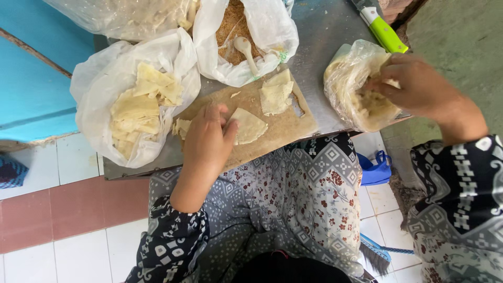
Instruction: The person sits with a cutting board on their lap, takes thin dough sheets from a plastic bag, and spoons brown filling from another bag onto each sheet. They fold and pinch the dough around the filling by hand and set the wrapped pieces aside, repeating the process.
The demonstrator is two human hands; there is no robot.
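Note:
My left hand [205, 140] rests on a brown cutting board [285, 128], fingers pressing the edge of a pale triangular dough wrapper [249, 126]. A second wrapper piece [276, 93] lies further back on the board. My right hand [414, 86] reaches into a clear plastic bag of pale dough-like filling [348, 86] at the table's right edge, fingers curled in the filling.
A white bag of stacked wrappers [133, 102] sits left of the board. Behind are a bag of brown crumbs with a wooden spoon [243, 47] and another clear bag [128, 15]. A green-handled knife [385, 29] lies at the back right. The metal table [319, 31] stands on a tiled floor.

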